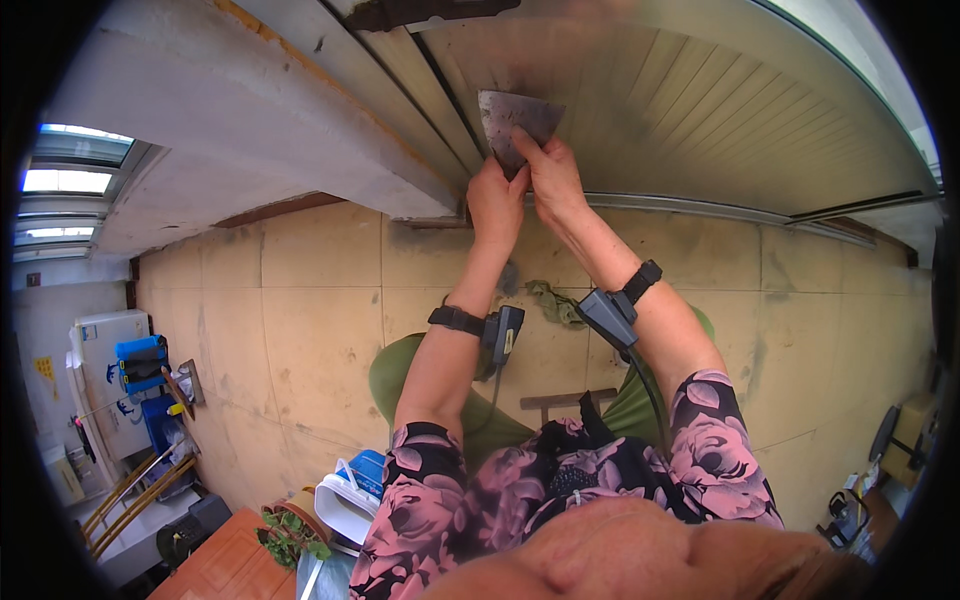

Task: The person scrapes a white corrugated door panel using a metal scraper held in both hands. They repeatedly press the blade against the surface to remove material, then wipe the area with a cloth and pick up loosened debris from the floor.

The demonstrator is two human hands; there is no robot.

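Both my hands are raised in front of a ribbed, dull metal door panel (675, 112). Between them is a wide, flat metal scraper blade (517, 112), stained and flaring toward its far edge. My left hand (496, 199) pinches its narrow end from the left. My right hand (553, 169) grips it from the right, with the thumb lying on the face of the blade. Any handle is hidden by my fingers. A crumpled green cloth (555, 304) lies on the tiled floor below my forearms.
A white wall edge (337, 142) juts in at left, beside the door frame. The metal floor track (675, 214) runs along the panel's foot. Near my left elbow are a white and blue bucket (352, 491) and a potted plant (289, 532). Poles (142, 502) stand farther left.
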